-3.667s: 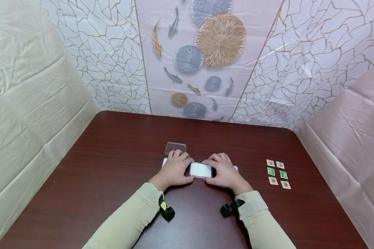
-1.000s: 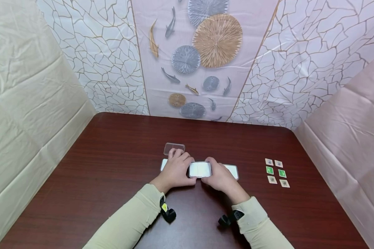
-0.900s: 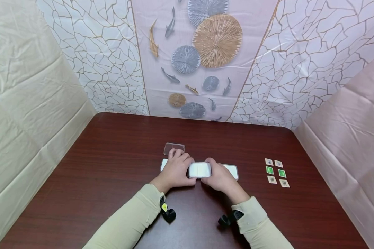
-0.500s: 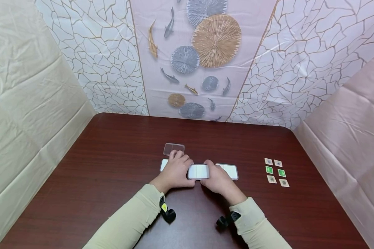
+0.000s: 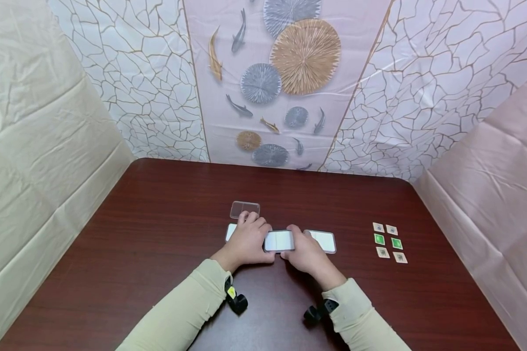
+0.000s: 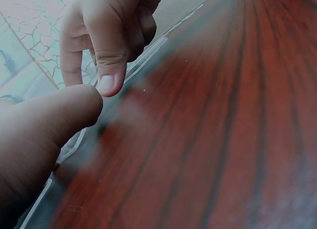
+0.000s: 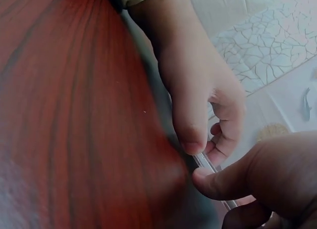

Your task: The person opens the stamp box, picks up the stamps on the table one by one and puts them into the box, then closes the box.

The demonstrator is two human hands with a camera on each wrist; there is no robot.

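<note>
A small flat clear-edged case with a white face [image 5: 278, 241] sits between both hands near the table's middle. My left hand [image 5: 246, 243] grips its left end, thumb at the near edge and fingers at the far one. At the right end, my right hand [image 5: 308, 252] pinches it between thumb and index finger. In the right wrist view, the case's clear edge [image 7: 204, 162] shows between the two thumbs. A similar white case [image 5: 323, 241] lies just right of my right hand; another white case [image 5: 231, 231] is mostly hidden under my left hand.
A transparent lid-like rectangle [image 5: 245, 209] lies just beyond my left fingers. To the right, several small square tiles, including a green tile [image 5: 396, 243], form two columns on the dark red-brown table [image 5: 180, 204]. Fabric hangings [image 5: 158, 97] enclose the table's back and sides.
Over the several seconds shown, my right hand has drawn in from above the right-hand case, leaving that case visible. The middle case has shifted slightly left; my left hand has barely moved.
</note>
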